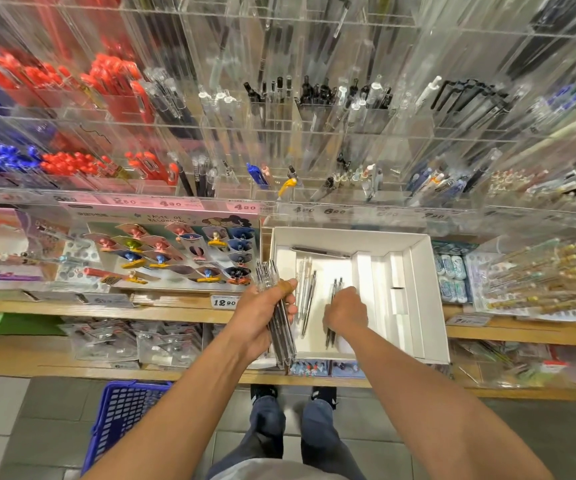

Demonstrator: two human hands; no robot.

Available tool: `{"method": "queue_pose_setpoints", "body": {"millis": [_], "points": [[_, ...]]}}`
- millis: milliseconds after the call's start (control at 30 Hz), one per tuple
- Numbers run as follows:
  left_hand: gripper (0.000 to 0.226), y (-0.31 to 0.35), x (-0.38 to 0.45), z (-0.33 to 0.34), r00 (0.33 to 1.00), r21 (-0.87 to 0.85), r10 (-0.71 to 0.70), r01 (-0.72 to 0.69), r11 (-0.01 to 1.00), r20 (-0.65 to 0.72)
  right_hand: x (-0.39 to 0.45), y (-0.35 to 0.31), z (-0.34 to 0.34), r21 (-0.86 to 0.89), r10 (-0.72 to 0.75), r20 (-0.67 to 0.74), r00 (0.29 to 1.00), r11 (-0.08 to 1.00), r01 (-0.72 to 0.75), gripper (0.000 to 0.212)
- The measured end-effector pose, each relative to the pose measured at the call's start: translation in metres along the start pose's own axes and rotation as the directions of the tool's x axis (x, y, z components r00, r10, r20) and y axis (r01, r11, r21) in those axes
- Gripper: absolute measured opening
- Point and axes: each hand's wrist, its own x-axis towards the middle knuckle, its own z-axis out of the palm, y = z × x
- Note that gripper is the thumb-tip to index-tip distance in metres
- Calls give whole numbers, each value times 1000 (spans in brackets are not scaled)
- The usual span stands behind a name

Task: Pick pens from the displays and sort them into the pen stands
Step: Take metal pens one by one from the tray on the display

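Note:
My left hand (262,317) grips a bundle of several clear-barrelled pens (268,275) upright at the left edge of a white cardboard box (421,292) on the wooden shelf. Inside the box, my right hand (345,311) holds two dark pens (335,287) that point away from me. A few clear pens (305,289) lie loose on the box floor between my hands, and one dark pen (317,251) lies across its far end. Clear acrylic pen stands (314,116) fill the wall above, with red, blue, black and white pens in separate compartments.
A display card of character clips (175,251) stands left of the box. Packets of erasers (451,271) and gold-trimmed pens (539,278) sit to the right. A lower shelf holds bagged items (134,341). A blue shopping basket (124,417) stands on the floor by my left leg.

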Motion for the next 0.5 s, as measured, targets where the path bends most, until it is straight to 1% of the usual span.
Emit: {"method": "queue_pose_setpoints", "body": {"millis": [167, 267, 300, 400, 433, 500], "points": [[4, 1, -5, -2, 1000, -26, -17, 17, 1000, -5, 1, 3, -6, -134, -82, 97, 992, 987, 94, 17], [5, 0, -6, -2, 999, -22, -20, 19, 1000, -28, 0, 3, -7, -222, -100, 131, 986, 967, 127, 17], [4, -1, -7, -2, 999, -22, -23, 22, 999, -36, 0, 3, -8, -224, -111, 128, 986, 965, 137, 19], [3, -2, -7, -4, 998, -36, -32, 30, 999, -50, -5, 4, -18, -164, -160, 116, 980, 970, 178, 36], [3, -2, -7, -4, 998, -38, -31, 29, 999, -54, -9, 3, -23, -138, -195, 132, 972, 967, 213, 37], [10, -4, -6, -5, 998, -32, -20, 18, 999, -65, -23, 0, -35, -38, -320, 160, 934, 943, 330, 30]]}}
